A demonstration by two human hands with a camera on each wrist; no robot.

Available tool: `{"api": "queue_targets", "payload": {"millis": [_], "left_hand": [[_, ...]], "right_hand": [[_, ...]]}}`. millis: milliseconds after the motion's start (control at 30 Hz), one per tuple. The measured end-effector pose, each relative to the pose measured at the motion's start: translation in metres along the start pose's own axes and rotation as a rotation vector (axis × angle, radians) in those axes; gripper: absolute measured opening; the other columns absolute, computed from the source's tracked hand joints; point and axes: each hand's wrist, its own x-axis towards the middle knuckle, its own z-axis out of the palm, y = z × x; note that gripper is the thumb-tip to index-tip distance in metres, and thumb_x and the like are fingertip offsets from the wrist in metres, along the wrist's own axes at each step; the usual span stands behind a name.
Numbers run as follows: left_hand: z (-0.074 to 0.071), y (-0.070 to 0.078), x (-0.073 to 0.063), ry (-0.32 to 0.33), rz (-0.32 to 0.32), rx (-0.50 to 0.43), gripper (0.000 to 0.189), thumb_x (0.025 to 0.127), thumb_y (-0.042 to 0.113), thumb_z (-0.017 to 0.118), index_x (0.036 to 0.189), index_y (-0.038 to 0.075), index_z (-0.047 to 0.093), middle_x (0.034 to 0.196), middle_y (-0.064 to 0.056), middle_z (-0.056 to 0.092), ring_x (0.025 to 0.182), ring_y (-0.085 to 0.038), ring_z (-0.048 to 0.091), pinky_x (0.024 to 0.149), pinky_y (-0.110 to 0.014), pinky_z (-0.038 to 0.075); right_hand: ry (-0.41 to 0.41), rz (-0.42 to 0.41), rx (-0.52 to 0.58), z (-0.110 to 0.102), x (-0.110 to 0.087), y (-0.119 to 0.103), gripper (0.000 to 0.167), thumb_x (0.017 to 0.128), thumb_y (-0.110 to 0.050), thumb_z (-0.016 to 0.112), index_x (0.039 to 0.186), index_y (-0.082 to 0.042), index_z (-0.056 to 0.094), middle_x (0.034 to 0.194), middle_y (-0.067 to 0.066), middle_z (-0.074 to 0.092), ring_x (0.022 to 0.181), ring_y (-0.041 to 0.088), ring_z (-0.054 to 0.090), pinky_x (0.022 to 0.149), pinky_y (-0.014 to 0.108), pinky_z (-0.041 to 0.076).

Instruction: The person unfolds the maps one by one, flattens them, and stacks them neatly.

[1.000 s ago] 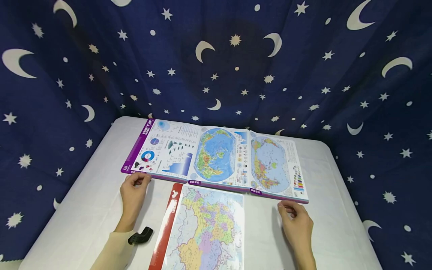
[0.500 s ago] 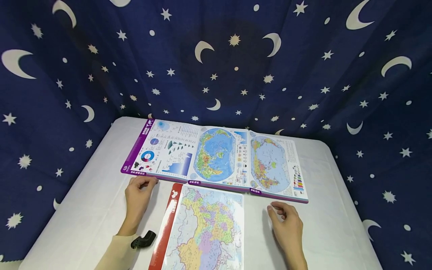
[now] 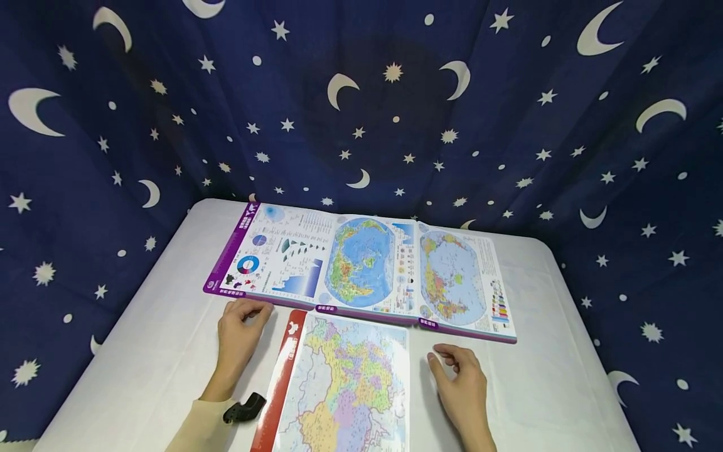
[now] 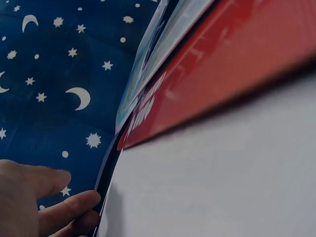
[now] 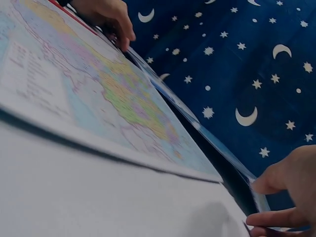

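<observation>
Across the back of the table lies an unfolded purple-edged world map sheet [image 3: 271,276], its panels showing charts and two world maps. In front of it is a red-edged map sheet [image 3: 344,383], its lower part cut off by the head view's edge. My left hand [image 3: 241,329] is just below the purple-edged sheet, left of the red strip, with loosely bent fingers and nothing held. My right hand [image 3: 460,383] hovers at the right side of the red-edged sheet, fingers loosely curved, holding nothing. In the right wrist view my thumb and fingers [image 5: 274,217] stand apart.
A white cloth-covered table [image 3: 141,364] carries both sheets. A dark blue curtain [image 3: 361,113] with moons and stars rises behind and on both sides. A black strap-like device [image 3: 245,408] is at my left wrist.
My left hand has shifted right and slightly nearer, off the purple-edged sheet's lower edge. My right hand has moved left and nearer, toward the red-edged sheet. Both sheets stay put.
</observation>
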Motion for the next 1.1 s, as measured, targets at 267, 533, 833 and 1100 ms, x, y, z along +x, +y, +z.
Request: {"api": "queue_targets", "payload": {"millis": [267,533,833,1100], "left_hand": [[0.004,0.003,-0.004,-0.043,0.021,0.001,0.012,0.086,0.017,0.088,0.09,0.007,0.083,0.086,-0.001,0.068,0.083,-0.014,0.05,0.077,-0.024,0.036],[0.004,0.006,-0.003,-0.076,0.014,0.02,0.012,0.085,0.017,0.089,0.092,0.009,0.084,0.087,-0.001,0.068,0.084,-0.014,0.05,0.079,-0.028,0.035],[0.006,0.007,-0.006,-0.12,0.049,0.028,0.016,0.083,0.017,0.09,0.097,0.012,0.085,0.087,0.0,0.065,0.083,-0.015,0.05,0.08,-0.031,0.03],[0.011,0.01,-0.011,-0.159,0.061,0.031,0.019,0.082,0.019,0.092,0.1,0.015,0.085,0.087,0.0,0.065,0.083,-0.015,0.05,0.081,-0.032,0.031]], "right_hand": [[-0.036,-0.015,0.014,0.018,-0.012,-0.013,0.023,0.089,-0.016,0.085,0.111,-0.011,0.079,0.099,0.0,0.067,0.089,0.015,0.054,0.082,0.028,0.04],[-0.041,-0.016,0.032,0.024,-0.016,-0.016,0.027,0.089,-0.016,0.084,0.114,-0.013,0.078,0.099,-0.002,0.065,0.089,0.012,0.052,0.084,0.029,0.041],[-0.071,-0.004,0.055,0.025,-0.018,-0.016,0.025,0.09,-0.016,0.083,0.115,-0.013,0.078,0.099,-0.003,0.067,0.091,0.012,0.051,0.085,0.029,0.042],[-0.071,-0.007,0.087,0.024,-0.019,-0.018,0.024,0.091,-0.014,0.081,0.115,-0.015,0.079,0.099,-0.004,0.069,0.091,0.013,0.053,0.083,0.029,0.039]]}}
